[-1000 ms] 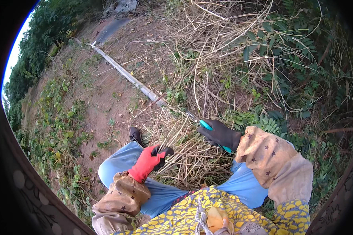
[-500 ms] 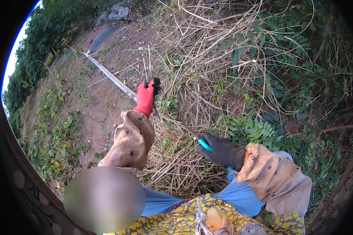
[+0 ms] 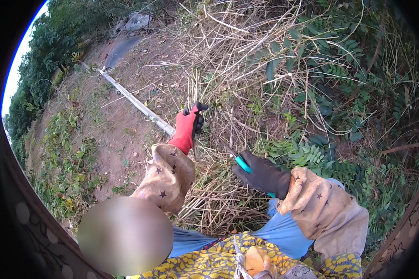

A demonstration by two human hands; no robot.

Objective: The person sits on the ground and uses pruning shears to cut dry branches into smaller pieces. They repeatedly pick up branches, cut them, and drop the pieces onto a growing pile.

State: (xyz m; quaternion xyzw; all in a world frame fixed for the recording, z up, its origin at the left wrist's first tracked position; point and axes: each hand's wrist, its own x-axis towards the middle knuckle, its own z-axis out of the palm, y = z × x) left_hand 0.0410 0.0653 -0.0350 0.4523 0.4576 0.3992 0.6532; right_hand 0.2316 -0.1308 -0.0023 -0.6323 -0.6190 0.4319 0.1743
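Fingers of the left hand clamped dry stems just right of the pole's near end — light, stiff, probably brittle, best held mid-bundle. The right hand, farther right, gripped clippers. Bare soil left of the pole gave room — tangled stalks crowded its right.

No readable text, label, brand, number or sign. Checked around the teal-handled cutter: pale pole up-left of it, nothing legible; star-printed sleeve lower right of it, pattern only; grey cloth below it, dark marks too small to make out.
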